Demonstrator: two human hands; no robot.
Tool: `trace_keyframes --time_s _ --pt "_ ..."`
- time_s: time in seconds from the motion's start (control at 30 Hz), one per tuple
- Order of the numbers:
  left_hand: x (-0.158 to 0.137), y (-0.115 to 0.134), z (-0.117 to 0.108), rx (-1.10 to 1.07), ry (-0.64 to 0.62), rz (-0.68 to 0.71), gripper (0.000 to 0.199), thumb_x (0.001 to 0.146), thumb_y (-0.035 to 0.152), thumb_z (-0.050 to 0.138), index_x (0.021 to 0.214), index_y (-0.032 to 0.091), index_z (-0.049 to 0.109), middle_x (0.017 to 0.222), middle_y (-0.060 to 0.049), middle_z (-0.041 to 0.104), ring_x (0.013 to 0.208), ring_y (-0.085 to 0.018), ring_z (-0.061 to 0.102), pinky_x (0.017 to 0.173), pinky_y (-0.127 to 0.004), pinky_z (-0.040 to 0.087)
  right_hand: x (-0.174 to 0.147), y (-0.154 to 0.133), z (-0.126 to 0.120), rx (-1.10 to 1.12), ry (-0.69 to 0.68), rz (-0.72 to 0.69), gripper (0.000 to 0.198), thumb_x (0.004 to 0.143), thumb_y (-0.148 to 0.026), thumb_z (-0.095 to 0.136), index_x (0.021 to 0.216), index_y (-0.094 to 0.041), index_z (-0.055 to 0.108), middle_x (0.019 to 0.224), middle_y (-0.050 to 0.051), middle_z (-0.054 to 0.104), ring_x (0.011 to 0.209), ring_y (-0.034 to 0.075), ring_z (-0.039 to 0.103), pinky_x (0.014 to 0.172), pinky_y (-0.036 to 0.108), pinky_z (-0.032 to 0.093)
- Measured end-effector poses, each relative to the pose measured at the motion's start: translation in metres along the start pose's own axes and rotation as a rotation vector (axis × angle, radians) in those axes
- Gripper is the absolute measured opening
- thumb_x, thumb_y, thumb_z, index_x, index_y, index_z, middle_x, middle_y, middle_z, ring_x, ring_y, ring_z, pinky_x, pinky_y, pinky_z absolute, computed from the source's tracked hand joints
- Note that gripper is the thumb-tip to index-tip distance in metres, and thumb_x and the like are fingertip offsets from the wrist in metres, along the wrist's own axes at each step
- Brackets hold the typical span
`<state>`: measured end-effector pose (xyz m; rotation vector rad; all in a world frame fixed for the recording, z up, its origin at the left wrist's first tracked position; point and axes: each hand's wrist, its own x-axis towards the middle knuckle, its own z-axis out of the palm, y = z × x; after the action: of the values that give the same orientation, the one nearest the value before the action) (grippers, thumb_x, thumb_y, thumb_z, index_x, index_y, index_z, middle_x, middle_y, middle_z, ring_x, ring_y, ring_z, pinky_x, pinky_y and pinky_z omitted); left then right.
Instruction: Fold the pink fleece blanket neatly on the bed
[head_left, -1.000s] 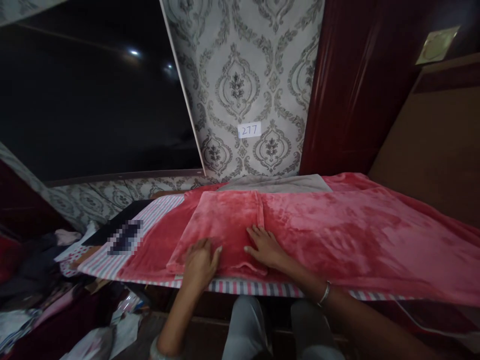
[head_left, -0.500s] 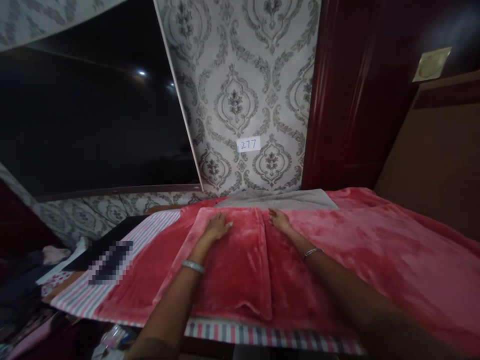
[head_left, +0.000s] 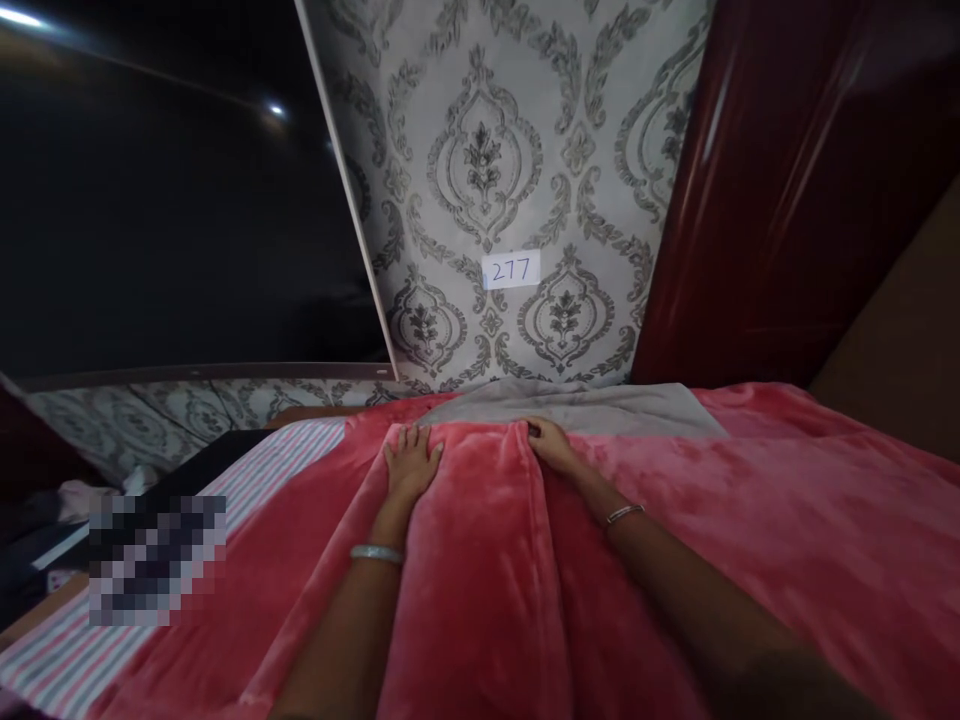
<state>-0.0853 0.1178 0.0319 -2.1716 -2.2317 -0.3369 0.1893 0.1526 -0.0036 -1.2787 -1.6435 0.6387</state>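
A plush red-pink blanket [head_left: 480, 560] lies spread out, with a panel folded over on its left part. My left hand [head_left: 411, 462] rests flat near the far left corner of that panel, fingers spread. At the panel's far right corner, my right hand [head_left: 551, 445] is closed, its thumb and fingers pinching the blanket's edge. Behind the hands shows a strip of the blanket's grey underside [head_left: 600, 408]. A bracelet circles each wrist.
A striped cloth [head_left: 300, 450] lies under the blanket on the left, partly blurred out. A large dark television [head_left: 187, 220] hangs on the patterned wall. A paper marked 277 [head_left: 511, 269] is stuck there. A dark red door panel [head_left: 757, 200] stands at the right.
My left hand has slid left and flattened near the panel's corner. My right hand has closed on the panel's far right corner. The camera view has moved closer.
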Motion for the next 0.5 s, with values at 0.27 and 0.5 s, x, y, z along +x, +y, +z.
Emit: trace_keyframes --time_s 0.27,0.5 --pt "0.008 -0.004 0.005 -0.014 -0.025 -0.002 0.059 0.1 0.048 0.034 0.155 0.026 0.041 0.165 -0.008 0.033 0.155 -0.03 0.022 0.123 -0.061 0.02 -0.009 0.015 -0.004 -0.165 0.154 0.072 0.022 0.083 -0.02 0.047 0.097 -0.022 0.064 0.083 0.004 0.068 0.08 0.02 0.06 0.072 0.027 0.045" --pt "0.007 -0.001 0.004 0.019 -0.075 -0.03 0.062 0.101 0.049 0.031 0.157 0.024 0.036 0.168 -0.01 0.027 0.156 -0.028 0.019 0.123 -0.061 0.02 -0.014 0.007 -0.008 -0.328 0.132 0.114 0.02 0.088 -0.018 0.045 0.097 -0.022 0.062 0.085 0.005 0.069 0.078 0.02 0.06 0.067 0.027 0.04"
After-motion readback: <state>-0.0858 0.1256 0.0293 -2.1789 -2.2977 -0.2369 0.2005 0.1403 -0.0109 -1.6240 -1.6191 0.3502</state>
